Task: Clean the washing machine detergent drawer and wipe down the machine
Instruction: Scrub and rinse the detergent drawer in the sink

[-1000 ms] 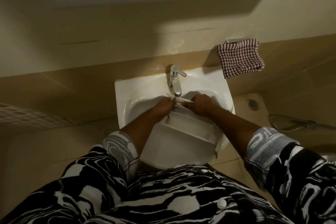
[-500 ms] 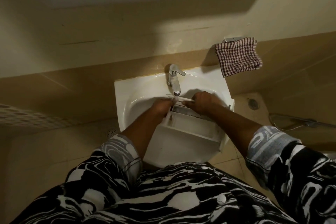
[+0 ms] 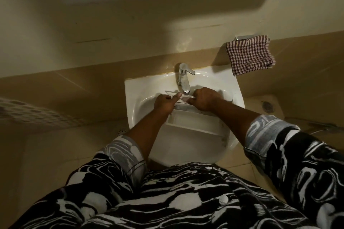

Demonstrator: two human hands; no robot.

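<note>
Nearby, a checked cloth [image 3: 250,55] hangs right of the tap [image 3: 183,78]. Below the spout, both hands, left [image 3: 164,103] and right [image 3: 203,98], clamp the white drawer's [image 3: 193,122] far end; it lies in the sink [image 3: 135,95], lengthwise toward the person.

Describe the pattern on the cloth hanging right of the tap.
The cloth is a small dark red and white check, shown clearly in the head view.

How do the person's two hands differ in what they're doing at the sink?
The left hand pinches a thin white stick-like tool with its thumb stretched toward the tap; the right hand is curled into a fist gripping the far end of the white detergent drawer. The left sits at the drawer's left corner, the right further right. Both work over the white sink, under the tap.
</note>
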